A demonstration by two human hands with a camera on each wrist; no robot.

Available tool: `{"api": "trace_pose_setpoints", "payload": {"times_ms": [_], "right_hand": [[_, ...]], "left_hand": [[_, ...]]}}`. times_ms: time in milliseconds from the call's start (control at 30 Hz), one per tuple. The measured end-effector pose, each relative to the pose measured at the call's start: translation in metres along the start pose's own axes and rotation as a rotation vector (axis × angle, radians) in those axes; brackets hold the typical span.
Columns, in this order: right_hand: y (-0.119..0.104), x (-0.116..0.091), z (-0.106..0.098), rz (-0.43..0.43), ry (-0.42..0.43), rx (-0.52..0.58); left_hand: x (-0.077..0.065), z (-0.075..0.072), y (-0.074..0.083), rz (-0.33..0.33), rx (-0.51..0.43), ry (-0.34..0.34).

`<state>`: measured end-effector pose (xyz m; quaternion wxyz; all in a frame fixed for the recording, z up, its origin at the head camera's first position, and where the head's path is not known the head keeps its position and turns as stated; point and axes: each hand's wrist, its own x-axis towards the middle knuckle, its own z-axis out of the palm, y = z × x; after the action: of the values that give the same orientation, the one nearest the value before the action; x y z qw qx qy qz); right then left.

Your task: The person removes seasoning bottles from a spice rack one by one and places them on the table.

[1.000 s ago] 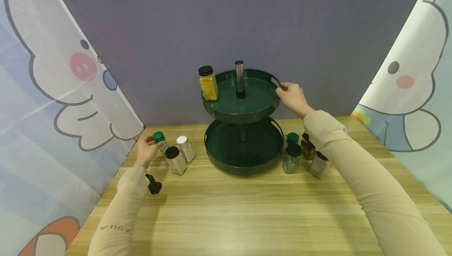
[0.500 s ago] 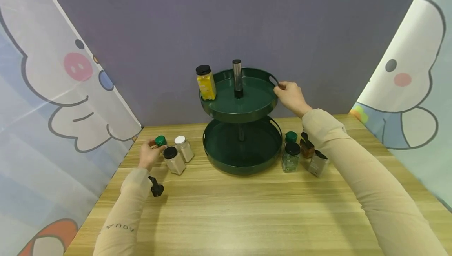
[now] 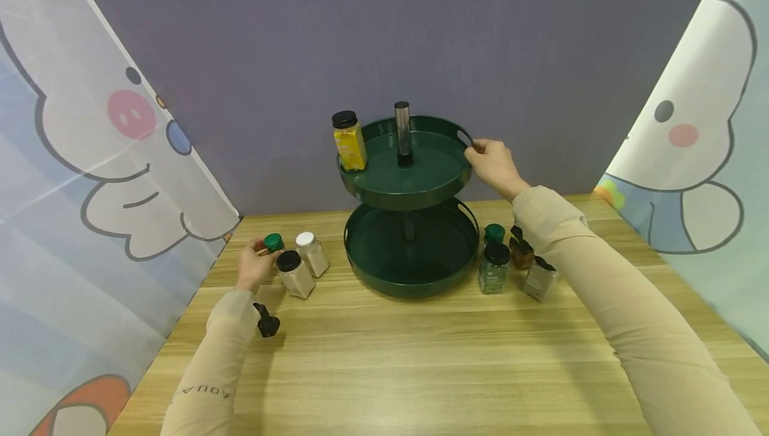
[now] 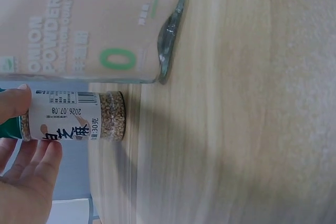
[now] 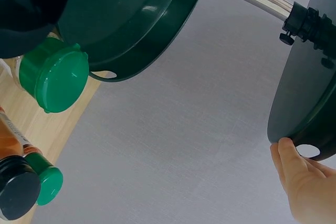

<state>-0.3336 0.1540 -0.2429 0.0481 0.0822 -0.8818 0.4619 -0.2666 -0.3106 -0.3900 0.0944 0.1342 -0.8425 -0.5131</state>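
Note:
My left hand [image 3: 253, 266] pinches a small sesame jar [image 4: 73, 114] with a green cap [image 3: 273, 242], thumb and fingers round its upper part. Seeds show at its bottom in the left wrist view. Beside it stand an onion powder jar [image 4: 105, 30] and, in the head view, pale jars with a black lid [image 3: 289, 261] and a white lid [image 3: 305, 240]. With thumb and fingers my right hand [image 3: 495, 165] grips the rim of the upper green tray [image 3: 408, 199], right by its handle hole [image 5: 308, 151]. A yellow-labelled jar [image 3: 350, 147] stands on that tray's left side.
Under the upper tray is the lower green tray [image 3: 414, 289], joined by a metal pole [image 3: 403, 130]. To its right several jars stand on the wooden table [image 3: 390, 362], including a green-filled one [image 3: 494, 272] and a grey one [image 3: 541, 280]. A grey wall [image 3: 288, 75] rises behind.
My left hand and the sesame jar have shifted slightly right and nearer the pale jars, with the cap lower. My right hand stays on the tray rim. The head view has turned slightly.

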Motion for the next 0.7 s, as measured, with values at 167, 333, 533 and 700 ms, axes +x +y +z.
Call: {"api": "trace_pose_setpoints", "payload": {"times_ms": [167,333,533,700], "right_hand": [[-0.0001,-0.0003,-0.0001,-0.001,0.001,-0.002],[-0.0007,-0.001,0.0001,0.003,0.002,-0.007],[-0.0015,-0.0019,-0.0003,0.0,0.002,-0.007],[-0.0023,-0.0025,-0.001,-0.001,-0.003,-0.004]], "left_hand": [[-0.0012,-0.0005,0.0022,0.0,0.009,-0.013],[-0.0027,-0.0002,0.003,-0.004,0.006,-0.019],[-0.0055,-0.0014,0.0049,-0.013,-0.01,-0.031],[-0.006,-0.007,0.0094,-0.013,-0.045,-0.056]]}}
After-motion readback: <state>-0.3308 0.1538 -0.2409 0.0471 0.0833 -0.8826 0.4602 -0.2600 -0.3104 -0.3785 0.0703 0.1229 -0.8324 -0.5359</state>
